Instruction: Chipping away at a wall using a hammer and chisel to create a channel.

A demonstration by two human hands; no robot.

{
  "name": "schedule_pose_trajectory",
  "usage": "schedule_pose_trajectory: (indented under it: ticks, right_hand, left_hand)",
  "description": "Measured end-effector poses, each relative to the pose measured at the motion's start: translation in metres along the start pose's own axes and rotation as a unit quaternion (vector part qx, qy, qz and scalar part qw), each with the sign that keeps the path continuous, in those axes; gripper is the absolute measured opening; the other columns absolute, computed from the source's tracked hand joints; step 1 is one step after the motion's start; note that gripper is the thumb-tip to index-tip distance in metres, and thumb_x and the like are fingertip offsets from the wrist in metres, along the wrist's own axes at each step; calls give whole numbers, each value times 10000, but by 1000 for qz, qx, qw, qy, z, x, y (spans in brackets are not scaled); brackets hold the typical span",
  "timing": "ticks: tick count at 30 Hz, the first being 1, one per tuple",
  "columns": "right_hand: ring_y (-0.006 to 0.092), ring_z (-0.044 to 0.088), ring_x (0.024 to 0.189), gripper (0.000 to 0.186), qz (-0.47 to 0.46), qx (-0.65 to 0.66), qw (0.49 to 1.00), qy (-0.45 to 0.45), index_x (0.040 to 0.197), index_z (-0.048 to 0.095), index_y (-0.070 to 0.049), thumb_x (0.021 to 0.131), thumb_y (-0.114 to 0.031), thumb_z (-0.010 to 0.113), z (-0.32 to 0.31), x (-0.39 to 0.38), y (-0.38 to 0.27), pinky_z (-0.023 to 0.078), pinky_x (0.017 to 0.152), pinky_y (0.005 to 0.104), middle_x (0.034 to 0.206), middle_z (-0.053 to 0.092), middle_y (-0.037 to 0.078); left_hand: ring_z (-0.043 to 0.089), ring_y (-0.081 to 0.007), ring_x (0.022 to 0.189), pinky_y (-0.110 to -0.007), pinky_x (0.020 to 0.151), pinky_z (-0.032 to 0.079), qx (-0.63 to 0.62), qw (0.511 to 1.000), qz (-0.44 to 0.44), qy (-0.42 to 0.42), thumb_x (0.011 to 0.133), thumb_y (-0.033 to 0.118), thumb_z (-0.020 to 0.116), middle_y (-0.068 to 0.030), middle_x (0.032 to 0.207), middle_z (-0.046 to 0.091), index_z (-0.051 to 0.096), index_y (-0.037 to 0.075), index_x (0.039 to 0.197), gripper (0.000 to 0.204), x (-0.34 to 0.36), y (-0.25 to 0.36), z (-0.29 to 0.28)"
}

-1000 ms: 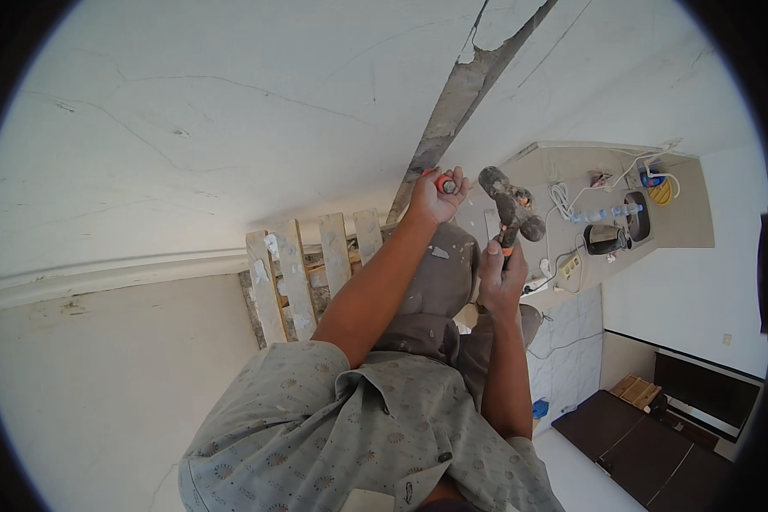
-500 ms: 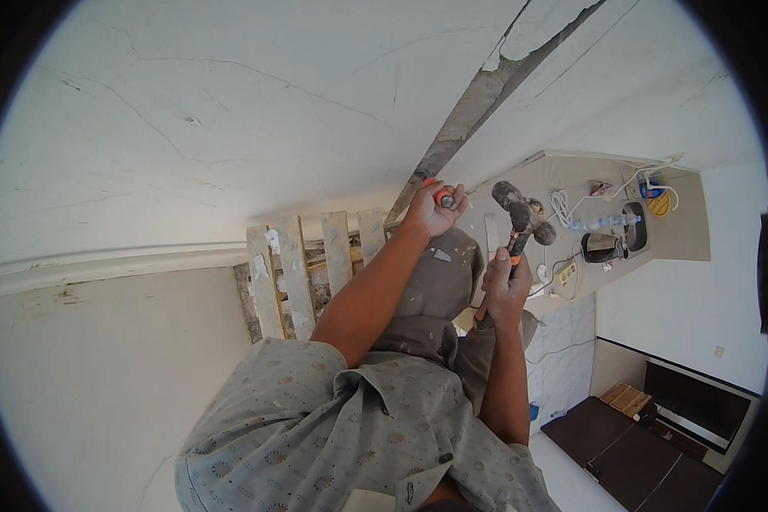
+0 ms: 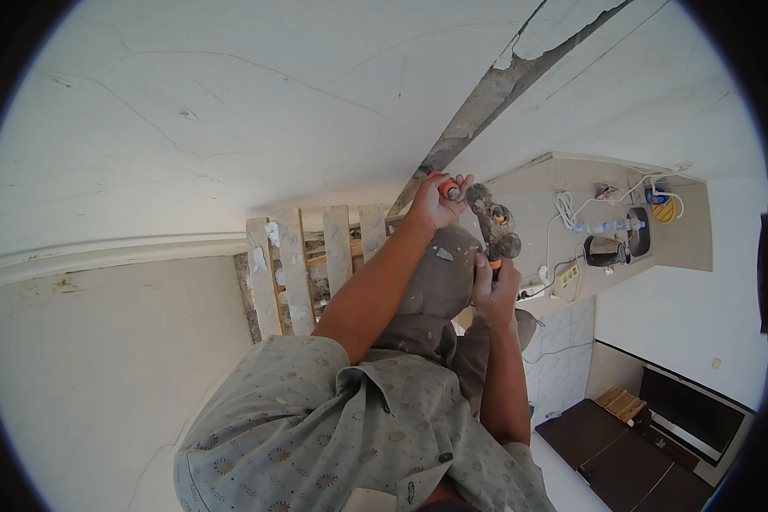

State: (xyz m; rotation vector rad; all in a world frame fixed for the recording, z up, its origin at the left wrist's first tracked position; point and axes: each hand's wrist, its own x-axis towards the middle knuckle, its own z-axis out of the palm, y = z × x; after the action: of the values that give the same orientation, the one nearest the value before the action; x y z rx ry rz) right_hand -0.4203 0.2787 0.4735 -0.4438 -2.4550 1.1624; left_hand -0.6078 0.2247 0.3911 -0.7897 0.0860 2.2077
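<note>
My left hand [image 3: 436,210] is closed around the orange-red handle of a chisel [image 3: 448,188]. The chisel's far end points toward a long chased groove [image 3: 465,124] in the white wall; its tip is hard to make out. In my right hand [image 3: 497,294] is a hammer [image 3: 492,220] with a dusty, double-faced head and an orange and black grip. The hammer's head is close to the butt of the chisel, just right of my left fingers. Bare grey masonry shows inside the groove, which has ragged edges.
Wooden pallet slats [image 3: 337,252] lie left of my knees along the wall. To the right, a counter [image 3: 533,200] carries a kettle [image 3: 604,249], a power strip [image 3: 565,275], white cable and plastic bottles [image 3: 606,226] by a sink. Dark furniture [image 3: 623,461] stands at lower right.
My right hand has swung the hammer left, bringing its head close to the chisel's butt. My left hand keeps its hold on the chisel; the view has shifted slightly.
</note>
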Motion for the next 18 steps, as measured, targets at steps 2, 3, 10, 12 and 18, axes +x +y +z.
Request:
schedule_pose_trajectory:
  ticks: [2, 3, 10, 12, 18]
  right_hand:
    - [248, 509, 502, 187, -51, 27, 998, 29, 843, 534, 21, 907, -152, 564, 5, 4, 0, 393, 487, 343, 587, 523, 128]
    - [175, 456, 471, 232, -91, 57, 992, 68, 794, 516, 15, 930, -173, 531, 13, 9, 0, 371, 467, 304, 576, 509, 97]
    - [280, 538, 572, 276, 89, -31, 994, -52, 828, 516, 26, 931, -229, 540, 16, 39, -3, 407, 549, 387, 641, 541, 164]
    - [233, 536, 572, 258, 112, 38, 993, -12, 826, 521, 21, 931, -214, 544, 9, 31, -5, 408, 553, 352, 643, 536, 146]
    - [225, 551, 587, 223, -1, -43, 999, 29, 807, 541, 31, 902, -170, 560, 38, 39, 11, 427, 572, 358, 660, 559, 145]
  left_hand:
    - [590, -296, 1079, -457, 927, 443, 5, 1000, 0, -31, 911, 82, 460, -113, 945, 553, 442, 10, 966, 93, 0, -1, 0]
    - [590, -296, 1079, -457, 927, 443, 12, 1000, 11, -27, 911, 82, 460, -113, 945, 553, 442, 10, 966, 93, 1, -1, 1]
    - [617, -292, 1045, -450, 899, 452, -18, 999, 6, -30, 921, 115, 435, -97, 941, 564, 445, 24, 960, 99, 12, 11, 9]
    - [627, -287, 1013, -460, 887, 458, -32, 999, -37, -5, 919, 121, 434, -98, 898, 570, 447, 21, 972, 113, 14, 13, 6]
    - [604, -271, 994, -513, 934, 444, -50, 998, -9, -40, 942, 119, 388, -98, 950, 561, 461, -1, 998, 151, 19, 7, 3]
